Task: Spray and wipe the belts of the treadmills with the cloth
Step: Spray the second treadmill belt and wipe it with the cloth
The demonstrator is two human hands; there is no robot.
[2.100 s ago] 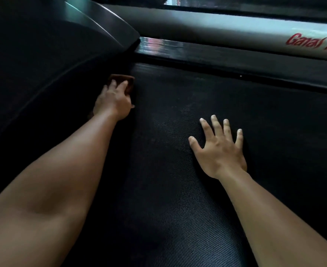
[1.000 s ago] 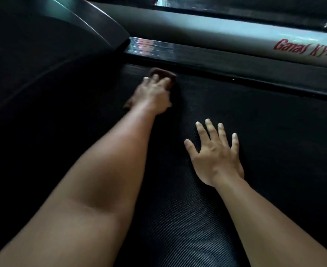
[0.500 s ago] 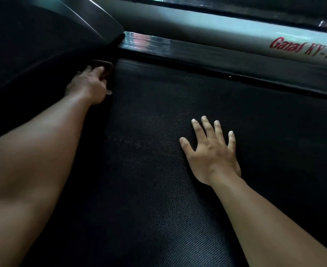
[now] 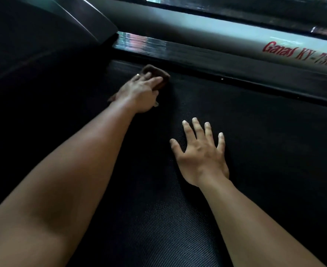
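Because the small folded brown cloth point(image 4: 159, 75) looked soft, light and limp, likely to bunch unless pinned, the left hand point(image 4: 139, 91) at about eleven o'clock pressed it flat under fairly straight fingers, at the far edge of the black textured rubber treadmill belt point(image 4: 264, 151), just short of the glossy black side rail point(image 4: 178, 53). That belt seemed firm and grippy, apt to drag on fabric, so a broad palm-down hold over the cloth's middle looked better than a pinch at a corner. Nearer centre, toward four o'clock, the right hand point(image 4: 201, 153) lay on the belt with fingers spread apart, holding nothing.
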